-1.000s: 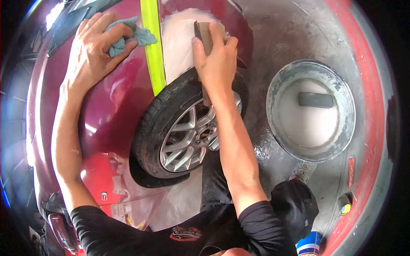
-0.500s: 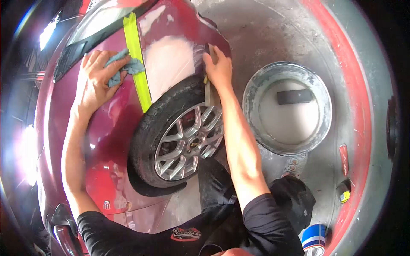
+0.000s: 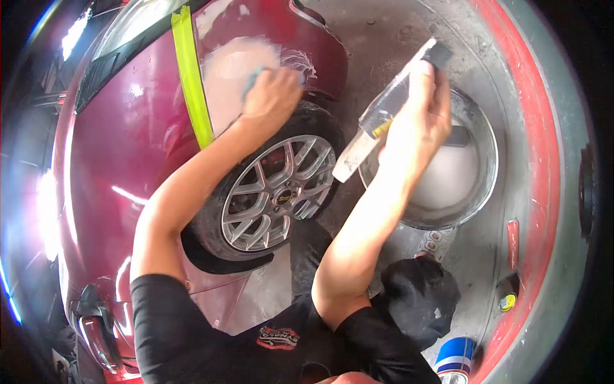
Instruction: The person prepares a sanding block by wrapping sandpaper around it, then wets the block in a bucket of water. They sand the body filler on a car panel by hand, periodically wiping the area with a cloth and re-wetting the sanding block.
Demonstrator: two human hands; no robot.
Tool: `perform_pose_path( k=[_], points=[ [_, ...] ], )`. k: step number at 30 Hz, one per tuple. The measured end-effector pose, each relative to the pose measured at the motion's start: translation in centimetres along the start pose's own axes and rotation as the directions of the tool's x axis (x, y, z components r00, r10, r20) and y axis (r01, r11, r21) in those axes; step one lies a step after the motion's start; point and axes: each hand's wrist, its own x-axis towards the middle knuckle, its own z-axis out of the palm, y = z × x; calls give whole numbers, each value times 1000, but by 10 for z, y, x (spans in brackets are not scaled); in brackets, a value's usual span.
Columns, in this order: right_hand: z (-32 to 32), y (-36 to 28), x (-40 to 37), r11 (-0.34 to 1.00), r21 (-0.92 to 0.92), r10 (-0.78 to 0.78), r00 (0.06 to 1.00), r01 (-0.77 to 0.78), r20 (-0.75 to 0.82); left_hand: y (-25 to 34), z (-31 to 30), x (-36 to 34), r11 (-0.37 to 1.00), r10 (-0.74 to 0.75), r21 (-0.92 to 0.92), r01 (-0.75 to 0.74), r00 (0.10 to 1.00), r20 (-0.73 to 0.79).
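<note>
My left hand (image 3: pixel 274 96) is closed on a blue-grey cloth (image 3: pixel 253 82), pressed against the pale filler patch (image 3: pixel 224 67) on the maroon car panel above the wheel; motion blurs it a little. My right hand (image 3: pixel 419 118) grips a long sanding block (image 3: pixel 387 102) with a dark face and a pale end, tilted in the air over the left rim of the bucket (image 3: pixel 491 173). Yellow-green tape (image 3: pixel 190 77) runs down the panel, left of the patch.
The tyre and silver wheel (image 3: pixel 281 195) are below my left hand. In the bucket's cloudy liquid lies a dark block (image 3: pixel 457 136). A red tool (image 3: pixel 513 243), a black item with a yellow end (image 3: pixel 508 301) and a blue-and-white can (image 3: pixel 455 358) are at the right.
My left hand has moved right with the cloth, from beyond the tape onto the patch. My right hand has lifted the sanding block off the panel and carried it right, toward the bucket.
</note>
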Motion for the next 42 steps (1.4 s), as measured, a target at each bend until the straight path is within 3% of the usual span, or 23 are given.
perform_pose_path(
  k=[2,5,8,11,12,13,14,15,17,20,24,27,29,31,32,34,35,36,38,40,42],
  points=[
    [-10,-13,1,999,-8,43,998,-44,-43,23,33,40,999,21,-26,-23,995,-94],
    [-28,-22,11,999,-31,9,996,-12,-94,48,34,82,951,-127,-295,95,988,-90],
    [-40,-33,16,993,-107,-64,979,44,-193,78,12,83,720,-450,-678,146,842,-297],
    [-46,-36,14,991,-134,-57,970,25,-234,116,-19,62,549,-520,-835,-31,769,-371],
    [-46,-35,13,987,-158,-46,969,7,-243,132,-29,56,553,-504,-831,-65,768,-396],
    [-49,-28,14,987,-153,-72,976,40,-207,151,-32,50,514,-421,-856,-46,856,-299],
    [-47,-26,11,982,-188,-63,979,26,-196,171,-28,50,523,-379,-844,-118,855,-355],
    [-45,-25,8,975,-223,-58,981,15,-186,184,-28,55,219,-266,-975,-26,960,-85],
    [-40,-21,5,987,-161,-39,987,13,-156,219,-17,74,-119,55,-973,199,980,193],
    [-40,-24,3,989,-145,-10,991,-10,-133,262,-5,98,-137,357,-942,305,903,241],
    [-52,-26,7,991,-135,-7,989,-14,-150,290,-4,107,-141,466,-932,333,853,234],
    [-53,-24,6,972,-222,-106,985,73,-139,274,7,109,-186,439,-924,334,870,226],
    [-49,-25,-1,975,-219,-68,987,35,-145,261,7,115,-264,362,-906,330,905,224],
    [-49,-25,-2,970,-243,-64,989,30,-132,242,6,109,-364,125,-899,243,969,212],
    [-46,-29,-7,955,-291,-82,991,47,-110,231,2,100,-380,-78,-912,154,977,198],
    [-41,-34,-14,952,-306,-62,994,31,-91,206,-9,73,-345,-489,-938,6,852,186],
    [-41,-33,-17,954,-298,-58,996,38,-60,191,-11,57,-463,-496,-884,62,809,316],
    [-42,-36,-16,968,-249,-50,997,33,-61,178,-17,42,-473,-575,-879,63,734,362],
    [-41,-35,-22,986,-162,-37,997,25,-74,154,-21,15,-713,-627,-686,-148,574,527],
    [-43,-40,-21,993,-120,16,999,-21,-36,135,-18,-5,-683,-729,-628,-373,390,562],
    [-48,-34,-16,996,-81,37,999,-37,-3,118,-22,-17,-633,-761,-626,-456,218,611]
  ],
)
